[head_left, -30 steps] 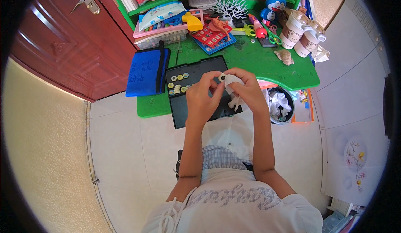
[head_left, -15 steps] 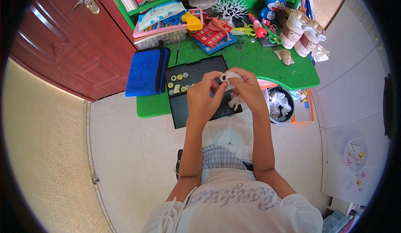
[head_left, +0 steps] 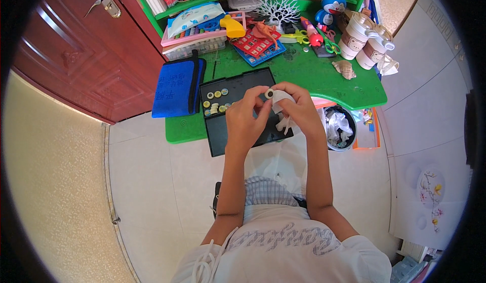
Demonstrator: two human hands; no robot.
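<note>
My left hand (head_left: pixel 245 119) pinches a small round cream-coloured piece with a dark centre (head_left: pixel 269 94) between thumb and fingertips. Against its right side my right hand (head_left: pixel 304 112) grips a crumpled white wipe (head_left: pixel 282 98), part of which hangs below the fingers. Both hands are raised over an opened black folding case (head_left: pixel 219 138). Several similar round pieces (head_left: pixel 214 107), pale and yellowish, lie in the case's far half, to the left of my left hand. My hands hide the middle of the case.
The case rests on a green desk (head_left: pixel 182 130), overhanging its near edge. A blue zip pouch (head_left: pixel 173 88) lies to the left. Behind are a yellow toy (head_left: pixel 232 26), red and blue trays (head_left: pixel 259 55), scissors (head_left: pixel 331 46), a shell (head_left: pixel 345 69) and cups (head_left: pixel 355 35). A bin (head_left: pixel 340 128) stands right.
The round piece has turned slightly and shifted a little left, showing more of its dark centre. The right fingers and wipe have moved slightly, exposing more of the wipe.
</note>
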